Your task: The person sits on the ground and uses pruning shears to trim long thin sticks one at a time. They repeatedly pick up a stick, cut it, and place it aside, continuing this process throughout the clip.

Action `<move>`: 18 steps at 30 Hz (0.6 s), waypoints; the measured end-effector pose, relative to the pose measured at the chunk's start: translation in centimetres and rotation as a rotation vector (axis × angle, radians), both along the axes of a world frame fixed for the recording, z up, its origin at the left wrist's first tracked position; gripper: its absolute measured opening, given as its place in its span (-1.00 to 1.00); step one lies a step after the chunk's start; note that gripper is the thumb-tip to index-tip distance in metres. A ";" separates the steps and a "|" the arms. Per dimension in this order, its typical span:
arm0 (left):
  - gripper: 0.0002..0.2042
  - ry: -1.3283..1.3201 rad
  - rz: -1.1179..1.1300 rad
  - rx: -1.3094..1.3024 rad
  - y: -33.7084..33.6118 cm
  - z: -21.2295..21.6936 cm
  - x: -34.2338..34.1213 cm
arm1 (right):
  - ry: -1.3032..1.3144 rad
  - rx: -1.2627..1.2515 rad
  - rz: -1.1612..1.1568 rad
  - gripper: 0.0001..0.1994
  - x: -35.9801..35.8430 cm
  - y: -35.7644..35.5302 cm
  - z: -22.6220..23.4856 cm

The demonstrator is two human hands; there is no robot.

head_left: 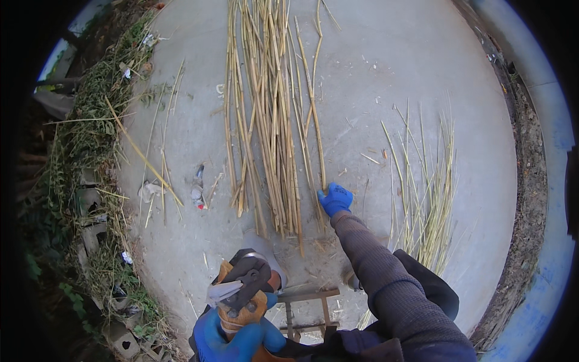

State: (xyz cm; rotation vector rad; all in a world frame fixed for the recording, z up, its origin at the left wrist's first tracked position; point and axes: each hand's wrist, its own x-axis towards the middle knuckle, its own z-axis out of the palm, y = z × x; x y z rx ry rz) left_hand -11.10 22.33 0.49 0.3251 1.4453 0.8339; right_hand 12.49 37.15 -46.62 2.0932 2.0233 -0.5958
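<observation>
A long bundle of dry yellow reed stalks [268,114] lies on the concrete ground ahead of me. My right hand [335,198], in a blue glove, reaches forward and grips the lower end of one stalk [315,114] at the bundle's right side. My left hand [232,341], also blue-gloved, is close to my body and holds pruning shears [241,288] with orange handles, blades pointing left. A smaller fan of thin green-yellow stalks [425,193] lies to the right of my right arm.
Weeds, grey blocks and litter [90,181] line the left edge of the concrete. A few loose stalks and a crushed wrapper [198,190] lie left of the bundle. A small metal-framed stool [307,311] is under me. A soil strip and blue curb [537,181] run along the right.
</observation>
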 end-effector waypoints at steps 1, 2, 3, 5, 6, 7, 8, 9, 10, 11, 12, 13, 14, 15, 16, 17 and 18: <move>-0.66 -0.020 -0.004 -0.005 0.2 0.0 0.0 | -0.010 -0.019 0.006 -0.59 -0.1 0.5 -0.3; -0.66 -0.025 0.008 -0.001 0.4 -0.2 0.0 | -0.006 -0.027 0.017 -0.59 -0.2 0.9 -0.5; -0.66 -0.030 0.022 0.005 0.5 -0.4 0.1 | -0.018 -0.016 0.016 -0.60 0.0 1.1 -0.6; -0.65 0.024 0.022 0.022 0.5 -0.9 0.2 | 0.038 -0.112 -0.009 -0.62 0.8 1.2 -0.2; -0.65 0.082 0.009 0.035 0.6 -1.3 0.2 | 0.051 -0.172 -0.033 -0.63 1.3 1.0 0.3; -0.65 0.138 -0.003 0.049 0.5 -1.4 0.1 | 0.221 -0.217 -0.029 -0.62 2.1 0.8 1.3; -0.62 0.109 -0.009 0.054 0.4 -1.4 0.0 | 0.386 -0.279 -0.029 -0.60 3.0 0.5 2.6; -0.57 0.081 -0.016 0.065 0.3 -1.4 -0.1 | 0.498 -0.373 -0.066 -0.59 3.5 0.4 4.2; -0.52 0.054 -0.026 0.078 0.2 -1.3 -0.3 | 0.858 -0.582 -0.263 -0.59 4.2 0.2 6.4; -0.61 0.040 -0.030 0.125 0.1 -1.3 -0.4 | 0.985 -0.575 -0.218 -0.60 4.7 0.3 8.8; -0.70 0.025 -0.034 0.175 0.1 -1.4 -0.5 | 1.070 -0.585 -0.211 -0.62 5.1 0.4 11.5; -0.78 0.011 -0.039 0.226 0.0 -1.5 -0.5 | 1.160 -0.591 -0.206 -0.63 5.4 0.5 14.4; -0.77 -0.023 -0.006 0.246 -0.1 -1.8 -0.4 | 1.182 -0.565 -0.177 -0.64 5.6 0.4 17.4; -0.76 -0.001 -0.002 0.267 -0.2 -2.1 -0.3 | 1.209 -0.534 -0.151 -0.64 5.6 0.3 20.3; -0.75 0.020 0.003 0.289 -0.4 -2.4 -0.2 | 1.270 -0.500 -0.107 -0.65 5.5 0.0 23.3; -0.74 0.023 0.011 0.320 -0.5 -2.8 -0.2 | 1.290 -0.468 -0.117 -0.64 5.4 -0.5 26.0; -0.74 0.040 0.000 0.332 -0.6 -3.2 -0.1 | 1.343 -0.435 -0.112 -0.63 5.3 -1.3 28.7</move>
